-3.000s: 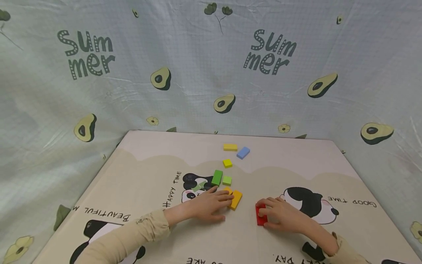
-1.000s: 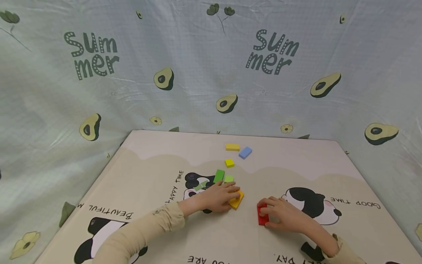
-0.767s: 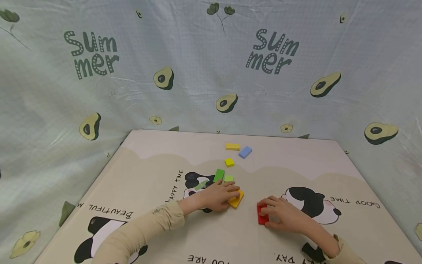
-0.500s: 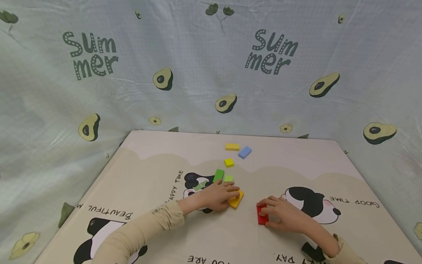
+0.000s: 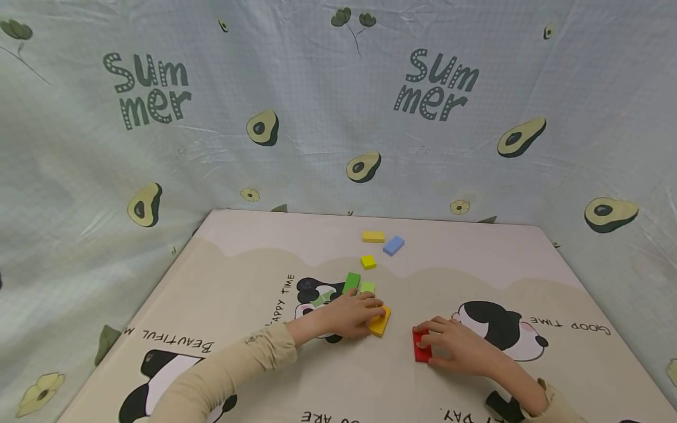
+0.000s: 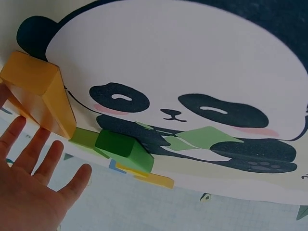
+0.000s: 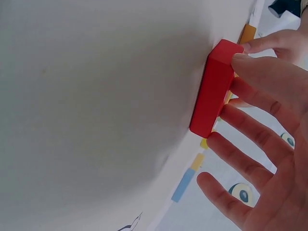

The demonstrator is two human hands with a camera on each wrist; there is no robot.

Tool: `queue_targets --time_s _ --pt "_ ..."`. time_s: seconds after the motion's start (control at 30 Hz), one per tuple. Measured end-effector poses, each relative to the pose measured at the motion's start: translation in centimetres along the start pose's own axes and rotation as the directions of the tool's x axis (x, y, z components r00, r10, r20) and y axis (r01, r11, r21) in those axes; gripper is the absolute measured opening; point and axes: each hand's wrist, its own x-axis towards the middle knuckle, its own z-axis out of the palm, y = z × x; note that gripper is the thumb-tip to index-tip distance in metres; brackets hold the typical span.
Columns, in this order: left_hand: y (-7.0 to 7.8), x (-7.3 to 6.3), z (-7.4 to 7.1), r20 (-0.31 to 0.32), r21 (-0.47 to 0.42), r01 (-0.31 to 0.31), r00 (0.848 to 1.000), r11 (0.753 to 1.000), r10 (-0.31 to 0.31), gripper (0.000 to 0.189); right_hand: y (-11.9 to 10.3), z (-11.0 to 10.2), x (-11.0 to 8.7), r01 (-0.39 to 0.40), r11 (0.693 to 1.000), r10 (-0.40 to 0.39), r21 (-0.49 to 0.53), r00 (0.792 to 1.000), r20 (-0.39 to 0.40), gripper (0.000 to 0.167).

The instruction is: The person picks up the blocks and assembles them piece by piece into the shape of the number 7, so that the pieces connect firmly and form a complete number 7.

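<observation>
Well in from the tabletop's [image 5: 222,294] side edges, the right hand [image 5: 456,346] pinches the red block [image 5: 422,355]. The left hand's [image 5: 351,315] spread fingers touch the orange block [image 5: 378,327]; green blocks [image 5: 351,282] crowd its far side.

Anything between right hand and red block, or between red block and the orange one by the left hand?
Nothing visible: the right hand touches the red block, and only tabletop lies between that block and the orange block, which the left hand partly covers.
</observation>
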Motion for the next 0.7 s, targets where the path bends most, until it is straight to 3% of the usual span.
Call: queue_targets --time_s 0.7 --pt "0.71 0.95 -0.13 -0.064 0.064 -0.021 0.998 0.998 0.025 0.044 -0.15 0.03 -0.14 -0.007 1.000 0.007 -0.009 1.000 -0.013 0.024"
